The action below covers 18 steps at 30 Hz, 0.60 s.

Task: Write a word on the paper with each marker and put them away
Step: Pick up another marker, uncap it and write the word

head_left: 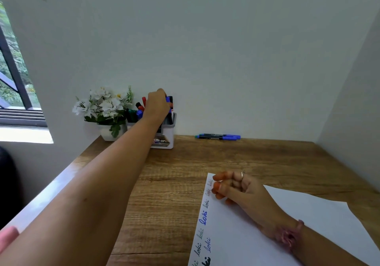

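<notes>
- The left hand (157, 106) is stretched out to the marker holder (165, 136) at the back of the wooden surface (164, 183), against the wall.
- A blue marker (169, 101) is gripped by its curled fingers, at the top of the holder, among red, blue, green and black markers standing upright.
- The right hand (240, 187) is rested on the upper left corner of the paper (257, 235); its fingers are loosely curled and nothing is held in them.
- The word "loki" is seen written repeatedly down the left edge of the paper, in several colours.
- Two markers (218, 137) are laid side by side on the surface near the wall, to the right of the holder and well apart from the paper.
- A pot of white flowers (104, 107) is stood just beside the holder, on its left.
</notes>
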Each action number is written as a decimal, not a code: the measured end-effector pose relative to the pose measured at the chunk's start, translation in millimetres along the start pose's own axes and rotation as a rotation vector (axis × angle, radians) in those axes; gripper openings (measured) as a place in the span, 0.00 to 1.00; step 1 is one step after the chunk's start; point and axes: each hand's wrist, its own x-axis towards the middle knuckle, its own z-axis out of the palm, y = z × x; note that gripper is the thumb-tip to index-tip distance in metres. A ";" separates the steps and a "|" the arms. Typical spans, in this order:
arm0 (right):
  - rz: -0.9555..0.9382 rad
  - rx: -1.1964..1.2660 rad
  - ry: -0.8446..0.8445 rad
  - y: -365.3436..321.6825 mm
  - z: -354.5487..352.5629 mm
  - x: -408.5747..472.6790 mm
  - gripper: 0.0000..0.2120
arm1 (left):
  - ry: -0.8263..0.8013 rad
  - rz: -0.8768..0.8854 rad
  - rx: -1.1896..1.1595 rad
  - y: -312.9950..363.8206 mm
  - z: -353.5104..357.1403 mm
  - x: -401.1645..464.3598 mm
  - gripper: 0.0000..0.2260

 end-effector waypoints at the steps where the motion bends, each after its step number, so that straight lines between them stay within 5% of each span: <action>1: -0.003 0.005 -0.002 0.5 -0.2 0.3 0.07 | 0.002 0.004 -0.005 0.1 1.1 1.5 0.11; 12: -0.014 0.011 -0.006 0.5 -0.1 0.7 0.07 | -0.014 -0.009 0.072 -6.2 -3.5 12.7 0.03; 15: -0.008 0.012 -0.009 0.2 0.1 0.7 0.07 | -0.004 0.003 0.096 -8.4 -2.5 18.8 0.14; 18: -0.015 0.007 -0.014 0.2 -0.3 1.0 0.07 | -0.007 0.001 0.139 -9.2 -2.8 24.1 0.09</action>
